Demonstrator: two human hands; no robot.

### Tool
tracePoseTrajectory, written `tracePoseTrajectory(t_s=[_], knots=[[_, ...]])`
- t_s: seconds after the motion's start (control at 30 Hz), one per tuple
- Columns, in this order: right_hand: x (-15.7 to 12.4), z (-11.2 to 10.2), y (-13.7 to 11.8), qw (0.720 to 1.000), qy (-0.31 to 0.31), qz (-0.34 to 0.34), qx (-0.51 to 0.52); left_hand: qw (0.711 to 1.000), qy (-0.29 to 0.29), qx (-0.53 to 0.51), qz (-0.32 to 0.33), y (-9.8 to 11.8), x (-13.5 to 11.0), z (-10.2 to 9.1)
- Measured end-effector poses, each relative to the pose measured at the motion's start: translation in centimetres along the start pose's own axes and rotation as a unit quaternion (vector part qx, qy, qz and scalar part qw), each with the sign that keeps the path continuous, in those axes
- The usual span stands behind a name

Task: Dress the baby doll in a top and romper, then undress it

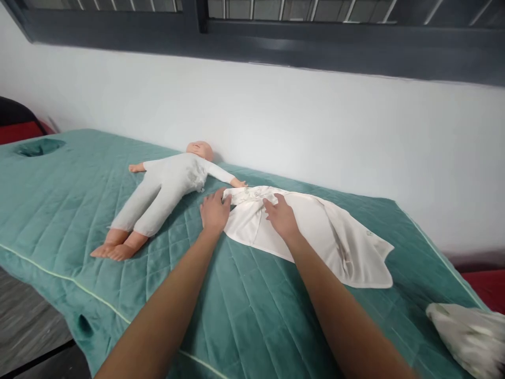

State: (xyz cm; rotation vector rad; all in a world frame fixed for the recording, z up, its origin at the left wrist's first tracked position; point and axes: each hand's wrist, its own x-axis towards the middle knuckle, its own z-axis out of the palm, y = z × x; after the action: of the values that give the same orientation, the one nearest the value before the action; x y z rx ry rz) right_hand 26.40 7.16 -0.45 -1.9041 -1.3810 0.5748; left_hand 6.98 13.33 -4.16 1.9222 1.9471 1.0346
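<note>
Near the middle of the frame, the person is pressing both hands down on a white garment that is lying spread across the teal quilted table cover. The left hand is resting palm down with its fingers loosely spread, its fingertips touching the garment's bunched upper-left end; it is not gripping anything. The right hand is lying flat and open on the cloth just right of it, fingers pointing toward the same end.

The garment is stretching from centre frame toward the lower right, its far end flaring out, creased but mostly flat. Just left of it, a baby doll is lying on its back in a pale one-piece suit, one arm reaching almost to the garment's edge.

Judging from how things are lying, the garment is laid out and being smoothed, while no fold is showing yet and it is not on the doll. A crumpled pale cloth is sitting untouched at the lower right corner.
</note>
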Motion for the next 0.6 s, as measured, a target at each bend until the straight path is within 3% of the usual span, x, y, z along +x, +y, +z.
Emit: tracePoseTrajectory(t_s=[0.17, 0.3, 0.4, 0.6], knots=[[3.8, 1.9, 0.2, 0.998, 0.050, 0.034, -0.009, 0.994, 0.011, -0.081, 0.069, -1.0, 2.6, 1.1], [4.1, 1.4, 1.2, 0.988, 0.047, 0.043, 0.138, 0.987, 0.065, -0.118, 0.090, -1.4, 4.4, 1.7], [4.2, 0.4, 1.6, 0.976, 0.050, 0.069, 0.200, 0.989, 0.071, -0.105, 0.075, -1.7, 5.5, 1.9], [4.6, -1.0, 2.8, 0.980, 0.053, 0.054, 0.187, 0.990, 0.065, -0.043, 0.116, -0.6, 4.1, 0.9]])
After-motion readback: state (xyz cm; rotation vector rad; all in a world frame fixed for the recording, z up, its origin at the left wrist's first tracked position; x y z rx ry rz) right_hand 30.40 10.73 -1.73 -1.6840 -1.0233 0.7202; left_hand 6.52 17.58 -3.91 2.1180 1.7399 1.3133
